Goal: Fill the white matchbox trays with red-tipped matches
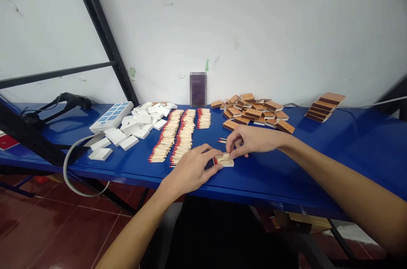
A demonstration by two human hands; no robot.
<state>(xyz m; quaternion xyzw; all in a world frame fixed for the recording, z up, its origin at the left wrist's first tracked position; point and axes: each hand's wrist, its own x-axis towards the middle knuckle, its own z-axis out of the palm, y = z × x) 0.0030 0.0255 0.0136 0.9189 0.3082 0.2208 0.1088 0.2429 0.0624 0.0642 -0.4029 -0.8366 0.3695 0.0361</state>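
Observation:
A small white matchbox tray [228,165] with red-tipped matches inside lies near the table's front edge. My left hand [190,169] grips its left end between thumb and fingers. At the tray's right end, my right hand [251,138] has its fingers bent together, thumb at the tray's edge; whatever they pinch is hidden. A few loose matches [221,140] lie just behind the tray, partly covered by the right fingers. Two long rows of matches [165,135] [184,135] and one shorter row [204,119] are laid out beyond my left hand.
White empty trays [129,142] are heaped at left beside a white power strip [112,117] with a cable [65,167]. Brown matchbox sleeves [253,113] form a pile at back right; more sleeves [326,106] stand farther right. A black rack post [103,34] rises at left.

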